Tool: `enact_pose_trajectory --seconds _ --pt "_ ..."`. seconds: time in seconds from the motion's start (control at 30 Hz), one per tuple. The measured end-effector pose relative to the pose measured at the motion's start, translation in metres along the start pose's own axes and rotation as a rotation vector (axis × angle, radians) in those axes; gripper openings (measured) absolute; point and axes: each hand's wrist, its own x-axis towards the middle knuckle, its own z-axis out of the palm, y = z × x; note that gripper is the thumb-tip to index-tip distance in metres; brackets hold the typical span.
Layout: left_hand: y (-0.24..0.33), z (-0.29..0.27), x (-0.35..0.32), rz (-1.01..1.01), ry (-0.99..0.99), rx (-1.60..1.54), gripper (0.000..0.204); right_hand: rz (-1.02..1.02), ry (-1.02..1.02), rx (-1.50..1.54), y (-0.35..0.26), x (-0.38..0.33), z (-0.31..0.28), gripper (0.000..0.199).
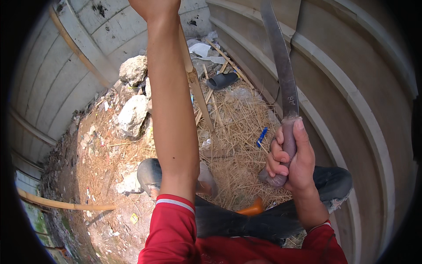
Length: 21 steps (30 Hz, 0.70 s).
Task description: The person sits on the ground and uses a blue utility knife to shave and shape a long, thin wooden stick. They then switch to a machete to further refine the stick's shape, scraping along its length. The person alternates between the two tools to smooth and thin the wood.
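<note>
My right hand (301, 160) is closed round the purplish-brown handle of a machete (285, 72). Its long dark blade points up and away, alongside the ribbed wall. My left arm stretches far forward, so my left hand (156, 6) is cut off by the top edge and its fingers are hidden. A split bamboo strip (203, 105) slants down from behind that forearm to the straw-covered ground. Whether my left hand grips the strip cannot be seen. Between the strip and the machete lies a small blue plastic piece (262, 137).
Pale rocks (132, 115) are piled left of my forearm. A dark slipper (222, 81) lies among bamboo scraps and straw. The ribbed wall (336, 110) rises close on the right, a panelled wall (118, 37) ahead. An orange object (252, 208) sits by my legs; a bamboo pole (66, 202) juts in left.
</note>
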Motion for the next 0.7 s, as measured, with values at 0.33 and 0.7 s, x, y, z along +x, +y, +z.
enact_pose_trajectory --seconds 0.33,0.7 --pt "-0.026 0.03 -0.024 0.073 -0.008 0.074 0.037 0.393 -0.03 -0.173 0.043 -0.008 -0.016 0.05" --pt "-0.001 0.01 -0.005 0.023 -0.033 0.057 0.037 -0.371 -0.125 -0.071 0.015 -0.012 0.026 0.051"
